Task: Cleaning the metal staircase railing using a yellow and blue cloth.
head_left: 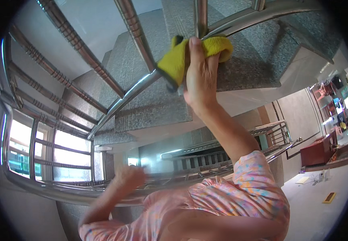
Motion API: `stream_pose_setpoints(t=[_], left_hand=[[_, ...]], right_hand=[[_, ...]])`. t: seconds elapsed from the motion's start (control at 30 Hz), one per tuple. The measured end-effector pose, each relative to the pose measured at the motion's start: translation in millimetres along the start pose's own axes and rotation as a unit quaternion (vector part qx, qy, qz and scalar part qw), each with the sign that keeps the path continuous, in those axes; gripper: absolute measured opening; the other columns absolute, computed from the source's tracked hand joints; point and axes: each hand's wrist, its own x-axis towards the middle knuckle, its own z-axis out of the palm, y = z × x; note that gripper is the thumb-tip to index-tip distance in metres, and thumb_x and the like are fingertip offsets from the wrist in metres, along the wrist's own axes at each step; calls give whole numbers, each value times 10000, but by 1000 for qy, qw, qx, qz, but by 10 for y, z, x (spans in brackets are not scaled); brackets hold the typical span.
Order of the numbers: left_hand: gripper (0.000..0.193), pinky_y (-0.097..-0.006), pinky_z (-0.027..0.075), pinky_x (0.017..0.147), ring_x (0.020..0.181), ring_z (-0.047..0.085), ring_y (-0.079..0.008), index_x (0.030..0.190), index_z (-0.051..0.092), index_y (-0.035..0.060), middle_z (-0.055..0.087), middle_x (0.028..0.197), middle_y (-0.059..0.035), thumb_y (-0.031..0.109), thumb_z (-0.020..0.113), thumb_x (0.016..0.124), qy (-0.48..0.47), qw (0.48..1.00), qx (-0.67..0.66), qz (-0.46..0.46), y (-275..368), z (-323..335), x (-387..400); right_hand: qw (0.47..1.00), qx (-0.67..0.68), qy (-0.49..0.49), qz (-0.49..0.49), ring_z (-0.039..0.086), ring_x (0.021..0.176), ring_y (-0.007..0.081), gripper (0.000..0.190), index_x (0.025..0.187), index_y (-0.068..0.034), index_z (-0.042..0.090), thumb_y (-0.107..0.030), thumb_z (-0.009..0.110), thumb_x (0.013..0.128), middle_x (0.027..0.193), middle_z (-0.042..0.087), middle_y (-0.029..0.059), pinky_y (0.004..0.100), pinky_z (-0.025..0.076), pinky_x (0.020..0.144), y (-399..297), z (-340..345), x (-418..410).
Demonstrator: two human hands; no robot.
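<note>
My right hand grips a yellow cloth with a dark edge, wrapped against the lower metal rail of the stair railing, beside the foot of an upright metal baluster. The cloth hides part of the rail. My left hand is blurred at the lower left, near the curved metal handrail; whether it touches the rail or holds anything cannot be told.
Speckled stone stair steps lie behind the railing. Ringed metal balusters stand at the upper left. A lower flight's railing runs below. Windows are at the left, and a red cabinet stands at the far right.
</note>
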Motion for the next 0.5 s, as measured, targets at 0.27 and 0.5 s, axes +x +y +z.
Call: stream_pose_setpoints(t=[0.27, 0.5], left_hand=[[472, -254, 492, 569, 777, 574, -173, 1247, 372, 29, 422, 1135, -176, 42, 504, 794, 549, 600, -514, 274, 26, -1414, 581], [279, -338, 476, 602, 760, 556, -300, 982, 519, 8, 487, 973, -162, -33, 527, 707, 674, 664, -279, 162, 20, -1906, 1197]], right_hand=[[935, -201, -243, -162, 511, 852, 176, 303, 1139, 8, 372, -151, 444, 890, 945, 498, 94, 288, 402, 791, -52, -237, -278], [375, -716, -376, -454, 533, 905, 295, 342, 1055, -9, 483, -121, 536, 737, 979, 515, 174, 354, 434, 792, -603, -434, 651]])
